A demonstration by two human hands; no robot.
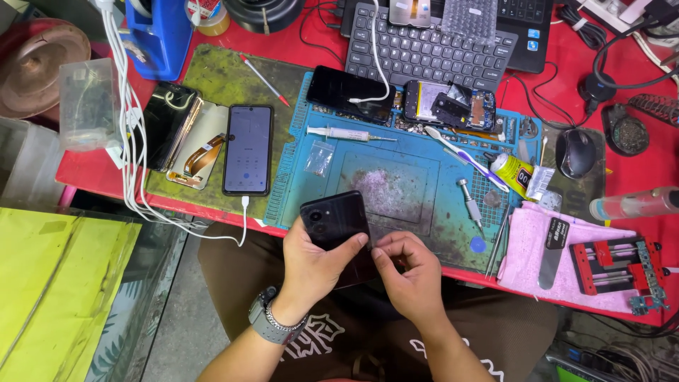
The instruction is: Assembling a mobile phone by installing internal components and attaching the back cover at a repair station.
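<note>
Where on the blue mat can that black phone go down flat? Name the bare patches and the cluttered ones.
The worn centre of the blue mat is bare, bordered by the syringe above, the small plastic bag on one side and the screwdriver on the other. The mat's top edge is crowded with the opened phone and parts. Both hands, left hand and right hand, hold the black phone.

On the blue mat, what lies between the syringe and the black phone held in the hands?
In the head view, a small clear plastic bag lies between the syringe and the black phone.

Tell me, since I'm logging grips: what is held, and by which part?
A black phone, back up: left hand grips its left edge, right hand fingers pinch its lower right edge.
</note>
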